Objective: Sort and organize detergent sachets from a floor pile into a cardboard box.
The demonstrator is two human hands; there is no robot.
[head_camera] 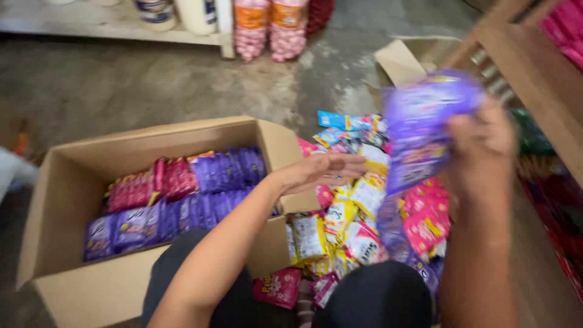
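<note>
Floor of grey concrete, under everything. Box of brown cardboard, flaps up, left of centre, taken here as the landmark. Inside the box: rows of purple packets standing on edge, with a patch of red packets at their left end. Just right of the box, touching its right wall: loose heap of yellow, pink, white and blue packets on the floor. Far right of the box: wooden shelf running along the edge of view, pink goods on it. Behind the box, well apart: low white shelf with jars, and two bags of pink sweets beside it. Behind and right of the box: torn cardboard scrap. Right of the box, above the heap: right hand raised, fingers closed around a blurred purple pack, held clear of the floor. Over the box's right wall and the heap's near edge: left hand, fingers stretched flat and spread, holding nothing. In front of the box, by the dark knees: one pink packet lying flat.
</note>
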